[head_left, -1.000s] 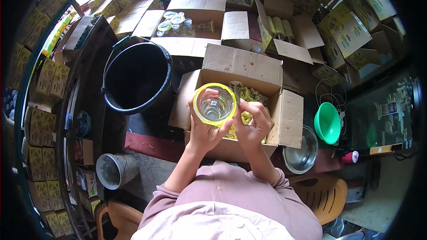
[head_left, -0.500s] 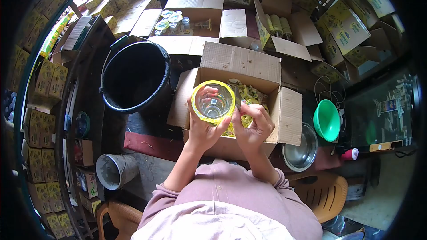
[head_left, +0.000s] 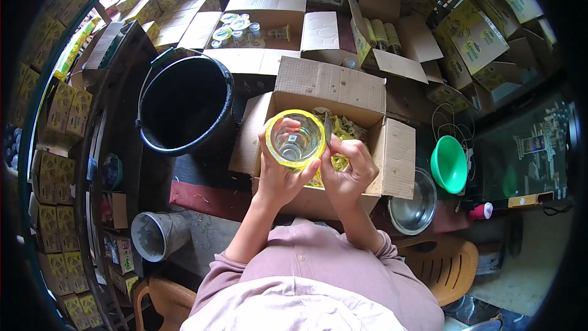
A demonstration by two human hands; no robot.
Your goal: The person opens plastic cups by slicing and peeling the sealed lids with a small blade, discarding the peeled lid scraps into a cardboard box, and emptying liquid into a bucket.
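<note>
My left hand (head_left: 280, 175) is wrapped around a clear jar (head_left: 293, 150) with a yellow band around its edge, held over an open cardboard box. A small white square label shows through the jar. At the jar's right side, my right hand (head_left: 348, 168) is closed on a thin dark knife (head_left: 328, 127), its blade pointing up against the yellow band. The handle is hidden in the fingers. Under both hands, crumpled yellow scraps (head_left: 352, 130) fill part of the cardboard box (head_left: 331, 86).
A large black bucket (head_left: 147, 141) stands left of the box, a grey bucket (head_left: 176, 236) below it. To the right are a green bowl (head_left: 449, 164) and a metal bowl (head_left: 411, 211). Behind, one open carton (head_left: 263, 3) holds lidded jars (head_left: 236, 29); another contains yellow cylinders (head_left: 384, 34).
The knife blade has turned from showing its broad side to a narrower, more upright view beside the jar. The jar has tilted slightly; both hands stay nearly in place.
</note>
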